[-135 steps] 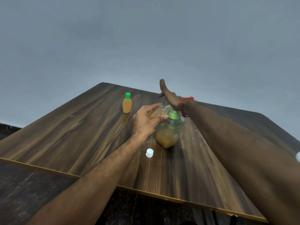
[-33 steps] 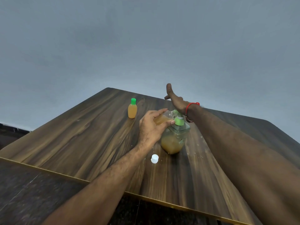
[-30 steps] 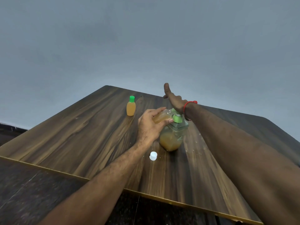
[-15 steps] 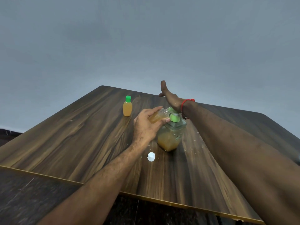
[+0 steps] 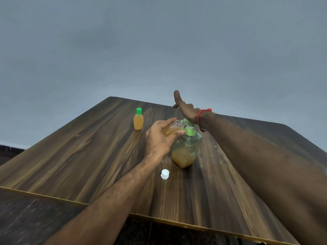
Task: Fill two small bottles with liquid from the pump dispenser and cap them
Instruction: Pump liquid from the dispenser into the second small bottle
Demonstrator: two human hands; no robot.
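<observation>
A clear pump dispenser [image 5: 184,152] with a green pump head and amber liquid stands mid-table. My left hand [image 5: 159,138] grips a small uncapped bottle [image 5: 170,129], tilted, part full of amber liquid, its mouth at the spout. My right hand [image 5: 185,110] lies flat with straight fingers, its heel pressing on the pump head. A white cap [image 5: 165,174] lies on the table in front of the dispenser. A second small bottle [image 5: 138,119], full and with a green cap, stands upright at the far left.
The dark wooden table [image 5: 70,156] has a near edge with a light trim and a rounded far right corner. Small droplets are scattered on it to the right of the dispenser. A plain grey wall is behind.
Both hands keep their place at the dispenser. The view has shifted a little between frames; the pump head and right hand bob slightly up and down.
</observation>
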